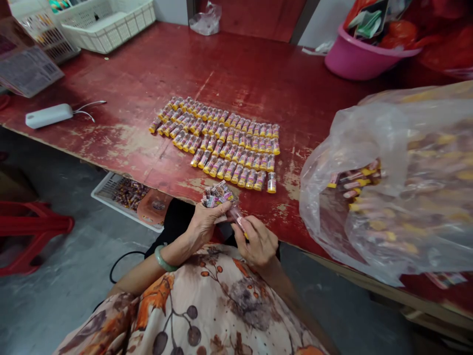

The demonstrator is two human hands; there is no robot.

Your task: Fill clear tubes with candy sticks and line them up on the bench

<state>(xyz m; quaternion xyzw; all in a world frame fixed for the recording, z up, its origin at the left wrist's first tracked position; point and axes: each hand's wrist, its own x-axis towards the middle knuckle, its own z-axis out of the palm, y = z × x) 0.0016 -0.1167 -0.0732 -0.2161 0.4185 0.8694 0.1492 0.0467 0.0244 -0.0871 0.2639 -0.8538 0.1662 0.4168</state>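
My left hand (pixel 207 219), with a green bangle at its wrist, is closed on a bunch of small printed wrappers (pixel 218 193) at the table's front edge. My right hand (pixel 256 239) grips a small clear tube with a yellow end (pixel 238 220), its top touching the wrappers. Beyond both hands, several rows of small tubes with yellow ends and purple labels (pixel 232 150) lie side by side on the red table (pixel 258 79). One tube (pixel 271 182) lies at the near right end of the front row.
A large clear bag (pixel 332 143) of similar tubes fills the right side. Behind it stands a pink basin (pixel 354 59). White baskets (pixel 107 32) and a white device with cables (pixel 50 116) are at left. Below the edge sits a tray (pixel 101 190); a red stool (pixel 37 222) stands left.
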